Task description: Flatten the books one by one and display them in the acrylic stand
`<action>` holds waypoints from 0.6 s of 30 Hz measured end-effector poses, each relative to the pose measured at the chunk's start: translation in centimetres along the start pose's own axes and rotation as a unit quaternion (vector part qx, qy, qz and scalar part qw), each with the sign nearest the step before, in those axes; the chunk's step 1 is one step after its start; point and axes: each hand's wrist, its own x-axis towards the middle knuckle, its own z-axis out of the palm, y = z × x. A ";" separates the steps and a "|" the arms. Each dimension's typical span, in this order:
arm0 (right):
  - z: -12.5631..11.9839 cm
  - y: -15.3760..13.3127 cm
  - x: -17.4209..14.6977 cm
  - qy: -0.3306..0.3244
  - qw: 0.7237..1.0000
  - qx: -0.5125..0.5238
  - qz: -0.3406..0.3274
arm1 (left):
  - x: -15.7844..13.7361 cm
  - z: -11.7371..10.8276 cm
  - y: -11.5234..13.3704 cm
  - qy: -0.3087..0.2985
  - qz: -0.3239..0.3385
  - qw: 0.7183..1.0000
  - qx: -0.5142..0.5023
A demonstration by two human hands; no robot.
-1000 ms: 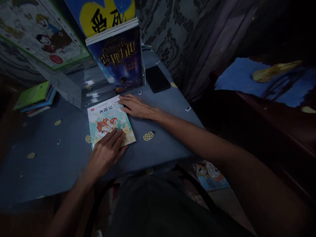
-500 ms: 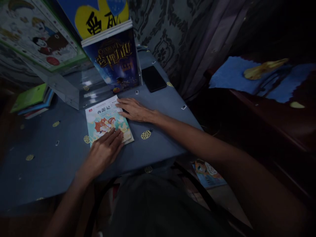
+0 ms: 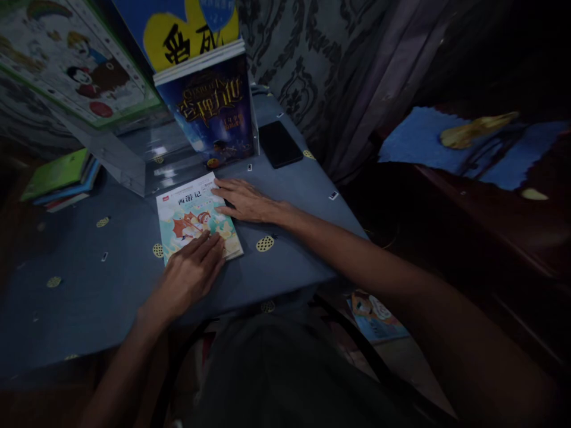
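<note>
Near the table's point(image 3: 129, 267) front edge, the left hand point(image 3: 190, 270) and right hand point(image 3: 245, 199) lay open on a book point(image 3: 190, 221) (likely light, bendy), best pinched at its near-right corner

You've got the flat book point(image 3: 191, 215) on the worktop point(image 3: 111, 303), right in front of you. Just behind it there's a bunch of upright books point(image 3: 212, 116), with a phone point(image 3: 280, 144) lying just right of them. Your book pile point(image 3: 66, 175) sits over to the left. Way off right, past the worktop, there's a sheet point(image 3: 413, 139), and a loose book point(image 3: 375, 316) lies below the worktop's near edge.
</note>
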 end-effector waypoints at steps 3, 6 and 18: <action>0.0 0.1 -0.1 -0.009 1.000 0.008 -0.002 | 0.0 0.0 0.0 -0.002 0.002 1.000 0.008; -0.1 0.0 -0.3 -0.034 0.999 0.012 0.002 | 0.1 0.0 0.1 0.005 0.004 1.000 0.013; -1.9 -2.0 -3.6 -0.130 0.989 0.056 -0.032 | -0.4 0.6 0.0 0.027 0.010 1.000 0.010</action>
